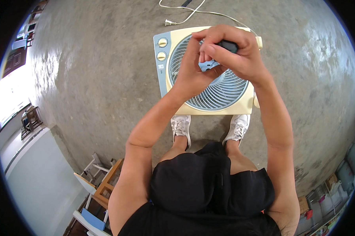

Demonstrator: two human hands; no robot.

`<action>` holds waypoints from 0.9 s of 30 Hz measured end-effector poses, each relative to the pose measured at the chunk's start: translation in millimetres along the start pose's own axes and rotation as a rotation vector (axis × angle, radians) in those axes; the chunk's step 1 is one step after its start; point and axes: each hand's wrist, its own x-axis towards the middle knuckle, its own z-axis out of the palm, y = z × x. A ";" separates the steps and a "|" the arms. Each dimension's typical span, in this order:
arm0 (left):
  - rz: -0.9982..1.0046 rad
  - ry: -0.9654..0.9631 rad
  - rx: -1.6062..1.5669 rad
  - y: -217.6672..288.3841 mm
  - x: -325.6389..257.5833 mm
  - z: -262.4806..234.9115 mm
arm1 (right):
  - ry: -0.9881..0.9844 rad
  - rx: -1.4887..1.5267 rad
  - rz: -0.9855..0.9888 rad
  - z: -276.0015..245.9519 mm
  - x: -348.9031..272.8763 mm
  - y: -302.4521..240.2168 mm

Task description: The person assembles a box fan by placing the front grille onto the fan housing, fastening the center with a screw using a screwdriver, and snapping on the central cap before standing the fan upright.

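A cream-and-blue box fan (246,103) is just beyond my shoes, its round spiral grille (228,92) facing up at me. Both of my hands are close together over the upper part of the grille. My right hand (244,55) is closed around a dark, rounded handle (228,46); the rest of that tool is hidden. Beside it, my left hand (193,72) has its fingers curled in. A light blue piece with dark marks (208,65) shows between the hands; whether it is held or belongs to the fan, I cannot tell.
The fan's white cord and plug (169,23) lie on the concrete floor (106,59) beyond it. Two cream knobs (162,49) sit on its blue left strip. My white shoes (181,126) stand at its near edge. Wooden stools (106,183) are at lower left, boxes (303,204) at lower right.
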 end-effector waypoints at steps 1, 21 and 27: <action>-0.011 0.022 -0.005 -2.5 -1.8 1.8 | 0.005 -0.001 0.001 3.3 -0.6 -0.7; 0.106 0.223 0.231 -16.1 -8.2 3.5 | 0.548 -0.533 -0.286 36.9 -12.8 21.6; 0.065 0.189 0.098 -13.3 -7.0 -5.5 | 0.109 -0.656 -0.072 1.5 -6.9 -34.2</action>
